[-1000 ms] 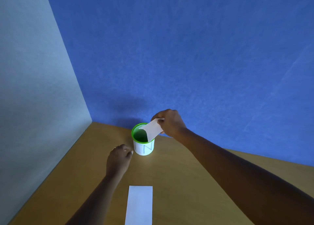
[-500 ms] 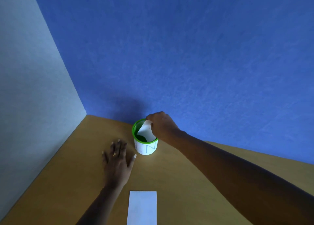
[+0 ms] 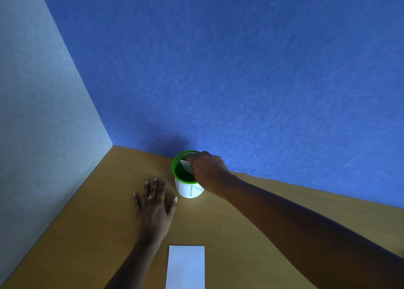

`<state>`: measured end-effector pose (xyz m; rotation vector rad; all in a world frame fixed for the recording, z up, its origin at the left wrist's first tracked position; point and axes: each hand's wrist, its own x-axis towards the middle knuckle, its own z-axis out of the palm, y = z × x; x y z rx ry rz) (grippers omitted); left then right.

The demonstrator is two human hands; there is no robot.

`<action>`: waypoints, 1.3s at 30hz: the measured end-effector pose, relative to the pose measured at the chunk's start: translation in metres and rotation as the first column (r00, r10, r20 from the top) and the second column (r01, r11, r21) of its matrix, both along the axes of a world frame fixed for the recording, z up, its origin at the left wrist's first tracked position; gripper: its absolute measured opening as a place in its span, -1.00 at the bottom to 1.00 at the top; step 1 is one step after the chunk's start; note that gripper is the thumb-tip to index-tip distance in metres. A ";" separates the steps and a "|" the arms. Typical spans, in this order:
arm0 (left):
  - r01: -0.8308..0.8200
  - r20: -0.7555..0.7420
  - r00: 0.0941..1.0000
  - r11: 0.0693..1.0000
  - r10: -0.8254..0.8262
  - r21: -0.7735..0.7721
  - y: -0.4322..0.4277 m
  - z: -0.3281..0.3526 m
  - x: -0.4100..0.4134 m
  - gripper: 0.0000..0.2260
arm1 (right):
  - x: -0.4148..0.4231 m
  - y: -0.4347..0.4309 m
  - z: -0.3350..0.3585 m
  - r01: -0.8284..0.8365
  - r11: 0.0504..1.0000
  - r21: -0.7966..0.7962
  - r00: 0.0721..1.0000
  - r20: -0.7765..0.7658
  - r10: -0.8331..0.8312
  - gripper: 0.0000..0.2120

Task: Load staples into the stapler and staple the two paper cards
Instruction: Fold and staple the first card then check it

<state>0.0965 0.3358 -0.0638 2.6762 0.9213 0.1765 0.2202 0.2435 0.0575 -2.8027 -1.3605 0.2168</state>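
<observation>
A white cup with a green rim (image 3: pixel 189 190) stands on the wooden table near the blue wall. My right hand (image 3: pixel 207 170) reaches over its mouth, fingers pinched on a white paper card (image 3: pixel 185 166) that is mostly down inside the cup. My left hand (image 3: pixel 154 205) lies flat on the table just left of the cup, fingers spread, holding nothing. A second white paper card (image 3: pixel 185 267) lies flat at the near edge of the view. No stapler or staples are visible.
The wooden table (image 3: pixel 87 234) fills the lower view. A pale wall (image 3: pixel 39 135) bounds it on the left and a blue wall (image 3: pixel 240 81) at the back.
My right hand has pushed the card from above the rim down into the cup. My left hand went from a loose fist to lying flat with fingers spread.
</observation>
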 end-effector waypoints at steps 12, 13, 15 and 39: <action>-0.015 0.007 1.000 1.000 0.015 -0.002 0.000 0.000 -0.001 -0.25 | -0.006 -0.004 0.005 0.024 0.977 0.210 1.000 -0.009 -0.023 -0.70; -0.014 0.010 1.000 1.000 0.014 0.004 0.000 -0.001 -0.001 -0.25 | -0.005 -0.004 0.006 0.037 0.972 0.232 0.999 -0.032 -0.030 -0.73; -0.012 0.012 1.000 1.000 0.011 0.015 0.000 -0.001 0.000 -0.26 | -0.004 -0.004 0.005 0.039 0.973 0.228 0.999 -0.033 -0.032 -0.74; -0.009 0.118 0.993 1.000 0.011 -0.014 0.006 -0.007 -0.004 -0.54 | -0.019 -0.052 -0.013 0.060 0.924 0.378 0.995 0.055 -0.088 -0.65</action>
